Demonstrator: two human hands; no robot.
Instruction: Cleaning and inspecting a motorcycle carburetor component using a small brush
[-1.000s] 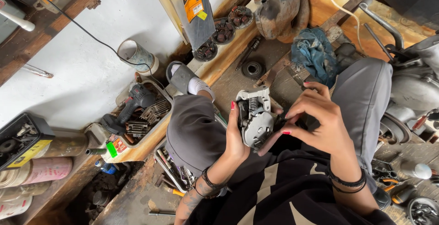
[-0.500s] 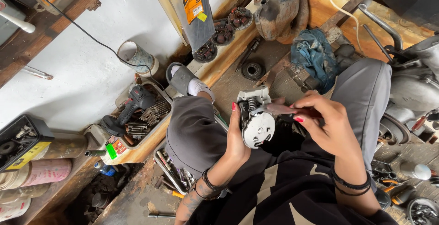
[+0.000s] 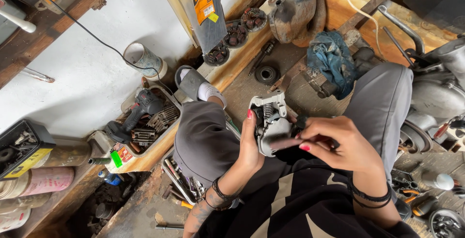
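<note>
My left hand (image 3: pixel 252 146) grips a grey metal engine part (image 3: pixel 269 122) with a small spring on top, held upright over my lap. My right hand (image 3: pixel 336 146) is pinched on a thin dark tool (image 3: pixel 286 143) whose tip lies against the face of the part. Both wrists carry dark bands. I sit with my knees in grey trousers to either side of the part.
A tray (image 3: pixel 164 138) with a cordless drill (image 3: pixel 135 114) and metal bits lies to the left. A gear (image 3: pixel 266 75) and a blue rag (image 3: pixel 329 59) rest on the wooden floor ahead. Engine pieces (image 3: pixel 436 97) crowd the right; loose tools (image 3: pixel 181 182) lie under my left knee.
My right hand has shifted from the part's upper right edge down to its face, bringing the thin tool across it. The left hand has tilted the part slightly.
</note>
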